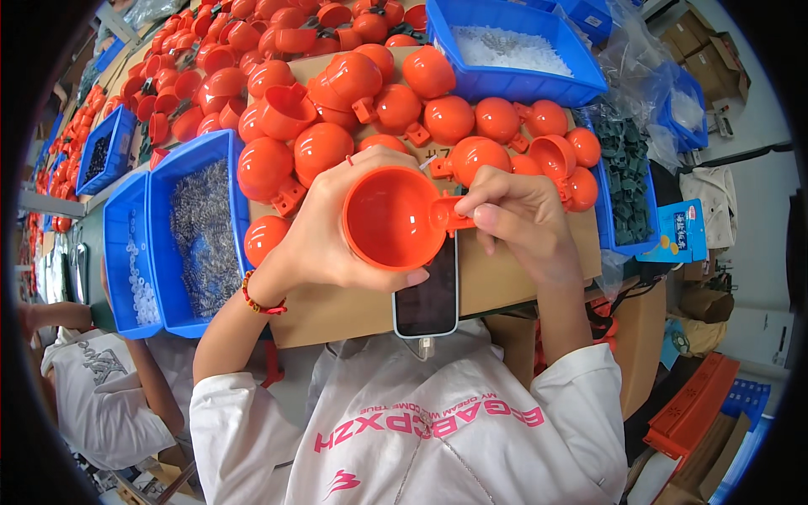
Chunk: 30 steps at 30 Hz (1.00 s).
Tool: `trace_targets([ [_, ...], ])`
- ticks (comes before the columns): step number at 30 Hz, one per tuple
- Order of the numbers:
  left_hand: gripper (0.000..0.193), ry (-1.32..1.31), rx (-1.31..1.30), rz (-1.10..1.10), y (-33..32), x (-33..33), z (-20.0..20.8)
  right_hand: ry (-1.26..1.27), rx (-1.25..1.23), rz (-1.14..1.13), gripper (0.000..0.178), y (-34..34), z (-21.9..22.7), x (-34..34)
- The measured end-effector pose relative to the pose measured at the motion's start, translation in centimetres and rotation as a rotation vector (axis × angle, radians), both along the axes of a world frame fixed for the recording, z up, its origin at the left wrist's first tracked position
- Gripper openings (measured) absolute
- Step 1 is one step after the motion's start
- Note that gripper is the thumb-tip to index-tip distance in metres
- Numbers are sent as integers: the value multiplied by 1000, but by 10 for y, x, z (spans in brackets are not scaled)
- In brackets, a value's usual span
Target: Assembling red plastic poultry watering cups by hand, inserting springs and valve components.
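My left hand [316, 227] is wrapped round a glossy orange plastic cup [380, 220], its round mouth turned up toward me and its inside bare. From the cup's right side juts a slotted orange tab [449, 214]. My right hand [526, 220] is closed in a pinch at this tab, thumb and forefinger against its outer end. Whatever small part may sit between those fingertips is hidden. Beneath the cup, a phone [427, 295] with a dark screen lies on the cardboard [337, 316].
Many orange cups [322, 151] are heaped beyond my hands. Blue bins stand around: springs [202, 227], white rings [141, 290], white pieces [509, 50], dark green parts [627, 172]. At the left sits another person [105, 391] in a white shirt.
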<state>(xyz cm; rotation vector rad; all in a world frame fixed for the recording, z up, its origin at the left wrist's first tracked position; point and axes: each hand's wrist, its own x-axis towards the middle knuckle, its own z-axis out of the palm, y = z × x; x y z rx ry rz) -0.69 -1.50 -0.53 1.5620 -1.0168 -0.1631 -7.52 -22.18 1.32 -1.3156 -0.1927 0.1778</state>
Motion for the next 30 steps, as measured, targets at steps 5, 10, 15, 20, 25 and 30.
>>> trace_targets([
  [5,60,-34,-1,3,-1,2,-2,-36,-90,-76,15,7,-3,0],
  [10,60,-114,-2,7,0,3,-2,109,-75,-51,27,14,3,3],
  [15,61,-29,-4,-25,1,3,-3,139,27,44,30,12,-3,7],
  [20,65,340,-107,-145,3,1,-2,-128,-98,-68,27,9,-1,13],
  [25,69,581,-192,-190,7,-3,-4,-558,-508,-222,22,17,-13,21],
  [30,69,592,-128,-167,9,-3,2,-567,-537,-413,22,30,-5,16],
])
